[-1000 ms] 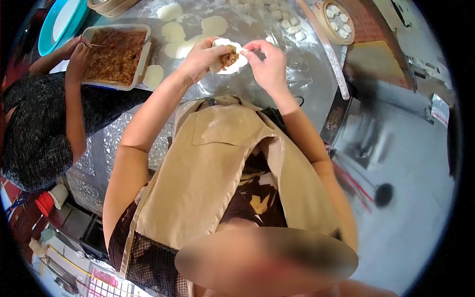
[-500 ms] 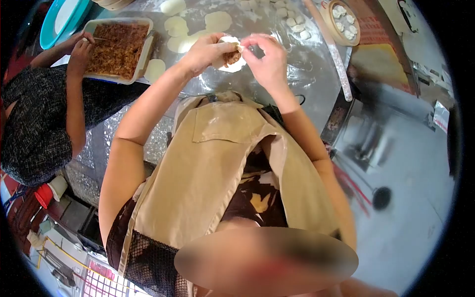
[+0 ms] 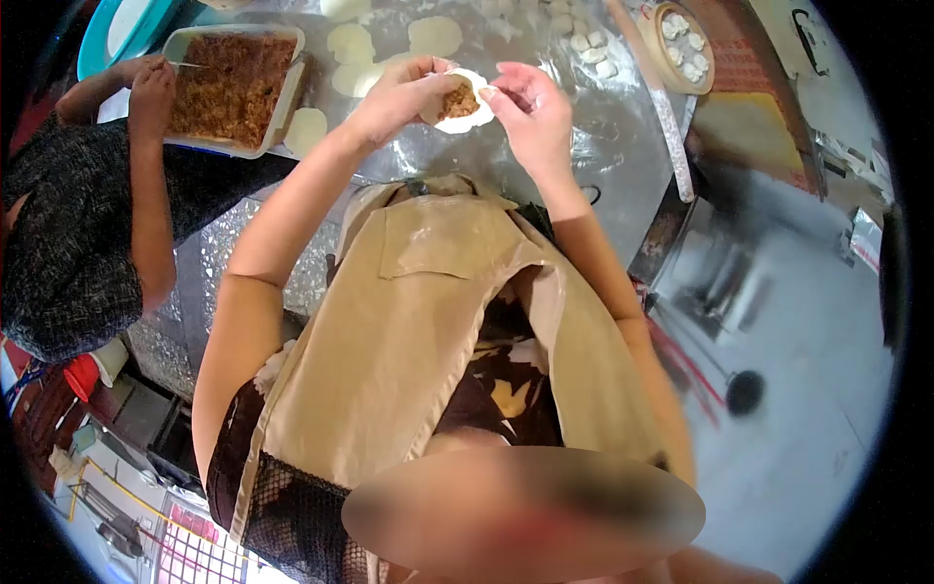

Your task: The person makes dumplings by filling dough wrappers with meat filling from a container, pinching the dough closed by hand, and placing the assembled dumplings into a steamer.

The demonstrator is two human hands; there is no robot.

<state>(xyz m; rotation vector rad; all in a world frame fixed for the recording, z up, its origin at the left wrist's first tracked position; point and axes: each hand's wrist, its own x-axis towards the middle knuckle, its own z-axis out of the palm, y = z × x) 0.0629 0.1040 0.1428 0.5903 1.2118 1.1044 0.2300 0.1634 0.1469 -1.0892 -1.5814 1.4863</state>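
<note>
A round white dough wrapper [image 3: 467,125] lies opened out above the steel table, with a mound of brown filling [image 3: 457,101] in its middle. My left hand [image 3: 401,99] cups it from the left, thumb over the near edge. On the other side, my right hand [image 3: 535,117] has thumb and index finger pinched at the wrapper's right rim; its other fingers are raised. Flat dough rounds [image 3: 435,36] rest on the table beyond my left hand. Small floured dough pieces [image 3: 589,51] sit beyond my right hand.
A rolling pin [image 3: 657,107] lies along the table's right side, beside a round steamer [image 3: 706,78] of small white buns. At left, a co-worker's hands [image 3: 151,86] are at a tub [image 3: 284,109] of brown filling. A teal basin [image 3: 93,54] stands behind.
The wrapper's right side has opened out, showing more filling. My right hand has shifted slightly right and down. The co-worker's hands have moved a little left and up.
</note>
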